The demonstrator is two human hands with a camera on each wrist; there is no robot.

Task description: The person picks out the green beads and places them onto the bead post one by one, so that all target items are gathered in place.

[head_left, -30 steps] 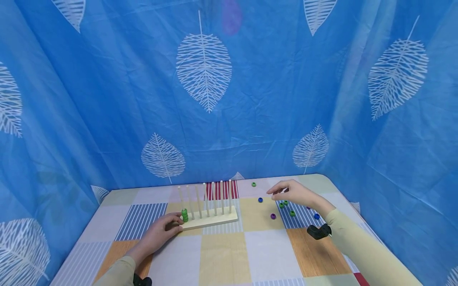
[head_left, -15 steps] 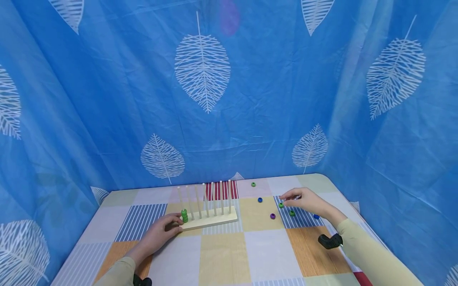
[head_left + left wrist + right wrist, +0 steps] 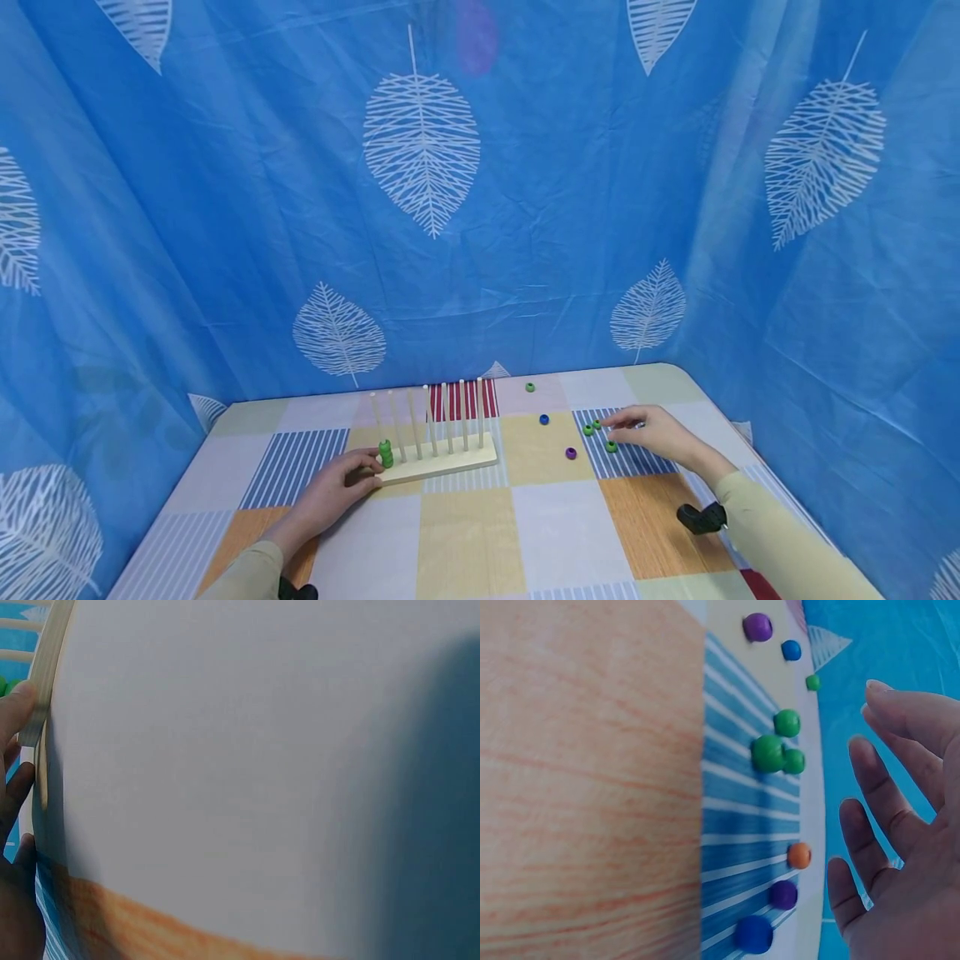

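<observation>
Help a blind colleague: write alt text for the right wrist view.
A right hand, apparently empty, is near nine scattered beads: four green beads, two purple beads, two blue beads and an orange bead. Most lie on a striped blue patch.

The pale wooden rack [image 3: 457, 463] has seven upright pegs [image 3: 481, 417]. Green beads [image 3: 386, 454] are stacked on its leftmost peg [image 3: 377, 417]. To the right of the rack lie a purple bead [image 3: 571, 453], a blue bead [image 3: 543, 419] and, farther, three loose green beads [image 3: 611, 447].
</observation>
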